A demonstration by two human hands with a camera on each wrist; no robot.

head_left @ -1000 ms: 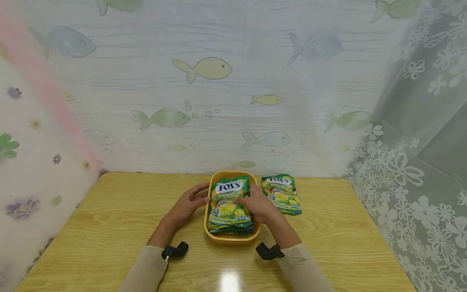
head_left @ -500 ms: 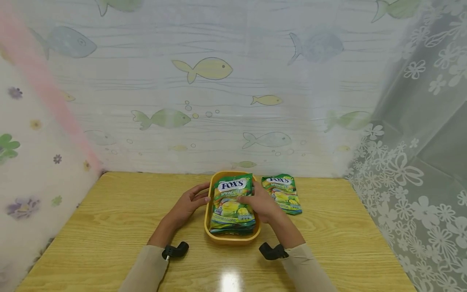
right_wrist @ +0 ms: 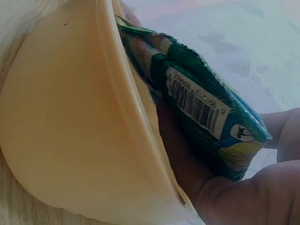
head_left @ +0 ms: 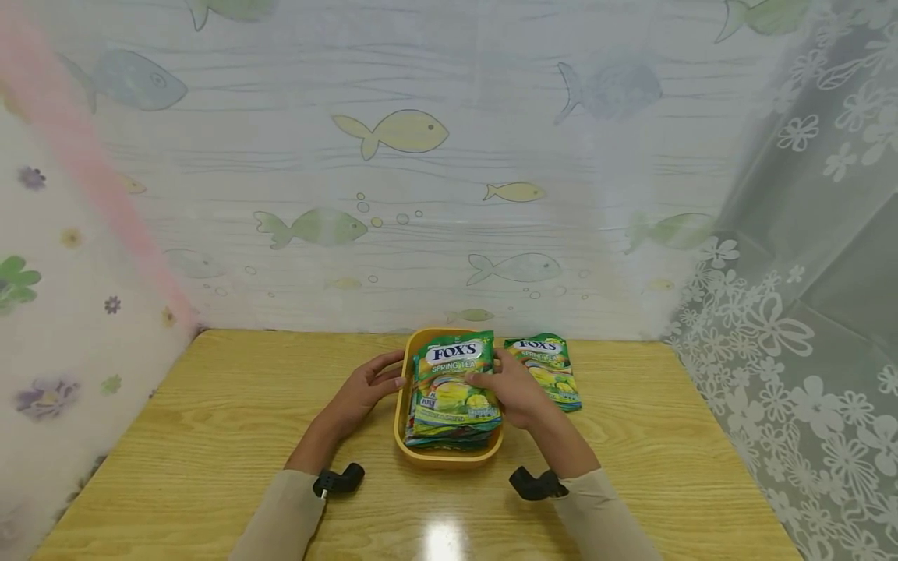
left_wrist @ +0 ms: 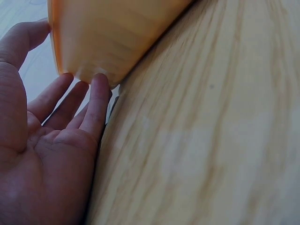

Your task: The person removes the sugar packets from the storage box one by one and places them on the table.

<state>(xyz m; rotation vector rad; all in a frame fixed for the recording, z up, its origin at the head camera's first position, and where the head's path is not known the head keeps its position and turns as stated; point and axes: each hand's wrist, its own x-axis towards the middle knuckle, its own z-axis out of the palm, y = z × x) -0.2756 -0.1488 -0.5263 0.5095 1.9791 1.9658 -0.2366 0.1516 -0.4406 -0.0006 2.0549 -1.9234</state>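
A yellow plastic basket stands on the table, with several green candy packets stacked inside. My right hand grips the top packet, printed "FOX'S Spring Tea", by its right side, thumb on its front face. In the right wrist view, this packet's barcode side shows between thumb and fingers, raised past the basket's rim. My left hand rests against the basket's left side. The left wrist view has the left fingertips and thumb touching the outer wall, fingers extended.
Just right of the basket lies another green candy packet flat on the wooden table. A fish-printed curtain hangs along the table's back edge. Patterned sheets stand at both sides.
My right hand has moved right and tilted the top packet, which shifts right and slightly up over the basket's right rim. The left hand and the packet on the table stay put.
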